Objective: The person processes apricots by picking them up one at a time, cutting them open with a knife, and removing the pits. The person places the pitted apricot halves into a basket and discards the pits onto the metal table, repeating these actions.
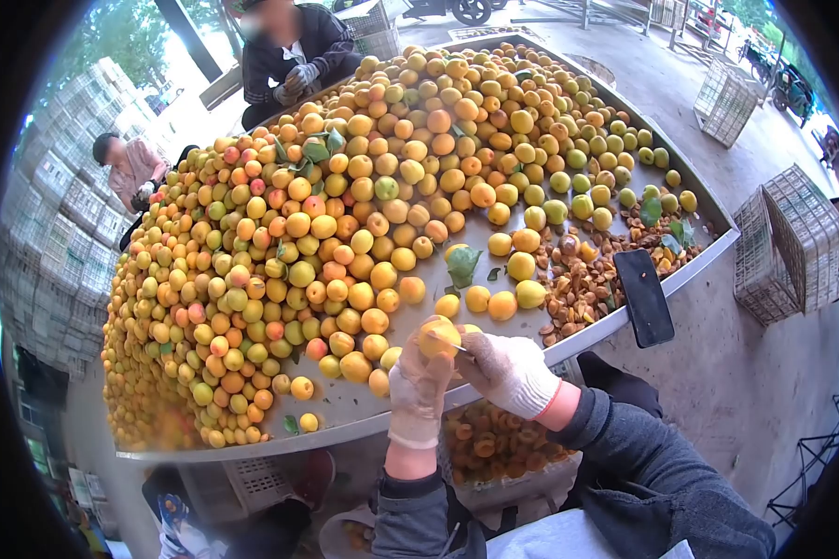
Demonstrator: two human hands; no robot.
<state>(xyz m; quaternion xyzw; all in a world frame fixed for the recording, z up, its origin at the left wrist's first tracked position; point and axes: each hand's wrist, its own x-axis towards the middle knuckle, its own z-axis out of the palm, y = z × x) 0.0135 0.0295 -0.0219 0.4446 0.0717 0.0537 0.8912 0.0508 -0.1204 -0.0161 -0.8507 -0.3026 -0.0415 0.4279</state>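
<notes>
**Apricot at the knife**

The apricot [438, 335] sits pinched in the gloved left hand [419, 391], over the table rim [578, 343]. The right hand [508, 373], at 3 o'clock, grips a knife [457, 347] touching it; a slip could cut the holding hand. A phone [643, 298] overhangs the rim at 2 o'clock, easily knocked. Bare tabletop [408, 319] lies at 11.

**Table Surface Load**

The rim of the metal table [364, 410] runs under the left hand [419, 391]. An apricot heap [345, 214] lies beyond and left of it. Beyond and right of the right hand [508, 373] are a pit pile [578, 289] and, on the rim, a dark phone [643, 298].
</notes>
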